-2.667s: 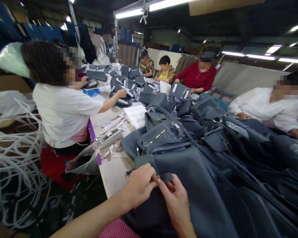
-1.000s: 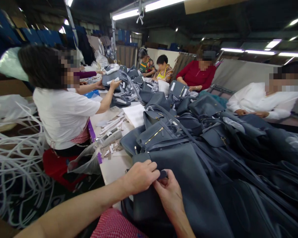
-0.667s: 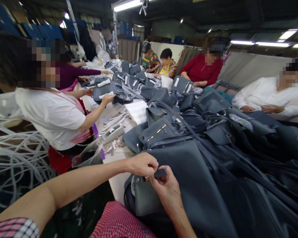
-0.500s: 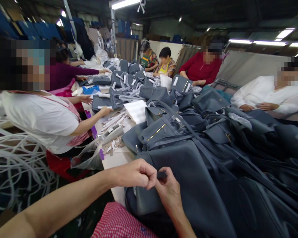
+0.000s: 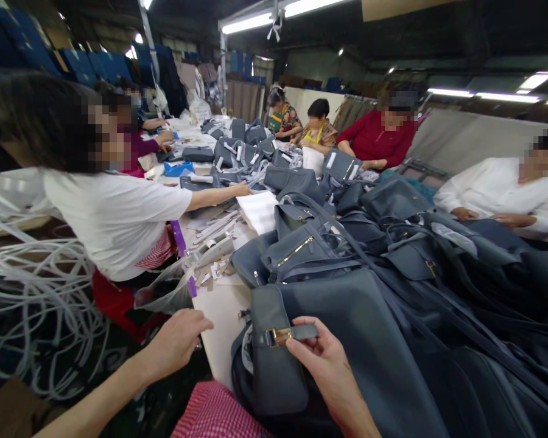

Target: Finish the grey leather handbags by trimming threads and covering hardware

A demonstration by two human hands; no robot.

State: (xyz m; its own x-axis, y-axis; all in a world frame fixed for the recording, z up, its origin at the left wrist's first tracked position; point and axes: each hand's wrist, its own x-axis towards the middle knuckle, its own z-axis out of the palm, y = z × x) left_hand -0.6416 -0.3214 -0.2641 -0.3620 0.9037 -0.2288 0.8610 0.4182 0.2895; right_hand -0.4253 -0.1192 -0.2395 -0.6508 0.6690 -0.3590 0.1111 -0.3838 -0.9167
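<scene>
A dark blue-grey bag (image 5: 369, 340) lies before me, with a flap (image 5: 278, 371) folded over its near left part. My right hand (image 5: 322, 359) pinches a short leather strap (image 5: 304, 331) between thumb and fingers. This strap runs to a gold buckle (image 5: 277, 336) on the flap, close to my thumb tip. Off to the left, apart from the bag, my left hand (image 5: 178, 342) hangs by the table's edge with its fingers curled together. Whatever it may hold is hidden or too small to name.
More blue-grey bags (image 5: 296, 249) with straps are heaped ahead and to the right. A white foam sheet (image 5: 259, 212) and paper scraps (image 5: 214, 271) lie on the white table (image 5: 221, 316). Co-workers sit around it; one's arm (image 5: 214, 196) reaches across from the left. White tubing (image 5: 41, 304) coils at left.
My left hand has left my right hand and moved left and down. The strap and gold buckle now show. The co-worker at left has leaned in, reaching towards the foam sheet.
</scene>
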